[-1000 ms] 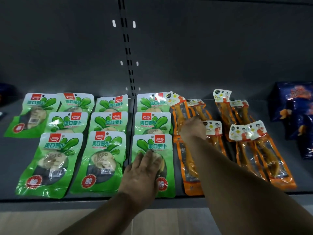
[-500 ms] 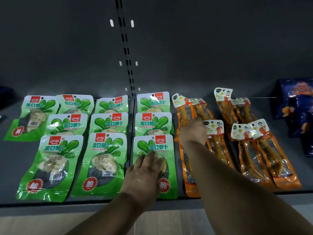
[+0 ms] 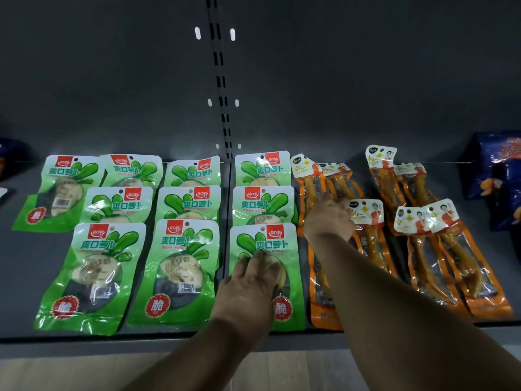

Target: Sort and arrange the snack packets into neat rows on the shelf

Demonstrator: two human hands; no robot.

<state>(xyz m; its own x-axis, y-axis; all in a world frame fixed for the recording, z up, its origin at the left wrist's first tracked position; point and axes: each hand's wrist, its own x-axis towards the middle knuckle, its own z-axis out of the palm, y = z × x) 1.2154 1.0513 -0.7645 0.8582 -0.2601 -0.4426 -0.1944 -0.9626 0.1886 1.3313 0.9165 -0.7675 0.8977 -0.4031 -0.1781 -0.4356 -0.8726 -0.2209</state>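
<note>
The snack packets lie flat on the dark shelf point(image 3: 282, 338), sorted by kind. The green packets point(image 3: 184, 273) fill the left part in overlapping columns, each one lapping over the one behind — likely so every label shows. One green packet at the far left point(image 3: 57, 193) sits tilted and apart from the columns, so that side looks unfinished.

The left hand point(image 3: 248, 289) rests flat on the front green packet point(image 3: 266, 249) of the rightmost column, fingers straight and slightly spread, probably pinning it so the column does not slide.

The right hand point(image 3: 328, 218) reaches further back onto the orange packets point(image 3: 320, 277), where long strips overlap unevenly. Its fingers curl down over the strips, but I cannot tell whether they pinch one or only press — the back of the hand hides the tips. More orange strips point(image 3: 456, 263) lie fanned to the right, not yet squared.

At the right edge sits a blue bag point(image 3: 496, 176).
</note>
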